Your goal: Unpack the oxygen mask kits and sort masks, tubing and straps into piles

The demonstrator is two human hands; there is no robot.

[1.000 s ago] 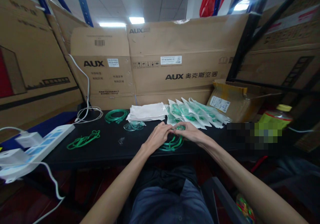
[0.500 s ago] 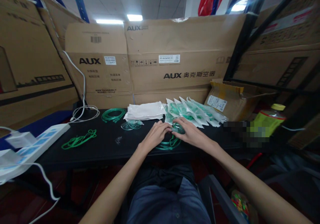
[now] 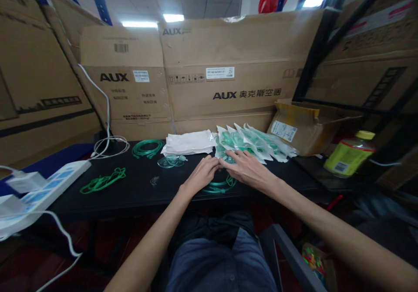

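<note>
My left hand (image 3: 204, 171) and my right hand (image 3: 247, 166) meet over the black table, fingertips touching. Under the right hand's curled fingers is a clear green oxygen mask, mostly covered. The left fingers are pinched together at its side; whatever they grip is hidden. Just below both hands lies a coil of green tubing (image 3: 217, 188). Another clear mask (image 3: 172, 161) rests left of my left hand, beside a stack of white pouches (image 3: 189, 143). Beyond my right hand, several filled pouches (image 3: 250, 142) with green contents overlap in a row.
Green elastic straps (image 3: 106, 180), a second tubing coil (image 3: 147, 148) and a small clear piece (image 3: 154, 181) lie to the left. A white power strip (image 3: 62, 183) sits at the left edge. At right stand an open carton (image 3: 294, 129) and a yellow-capped bottle (image 3: 349, 155).
My right hand has turned over the mask, its fingers reaching further left across it, so less of the mask shows. The left hand has barely moved. The view has shifted slightly.
</note>
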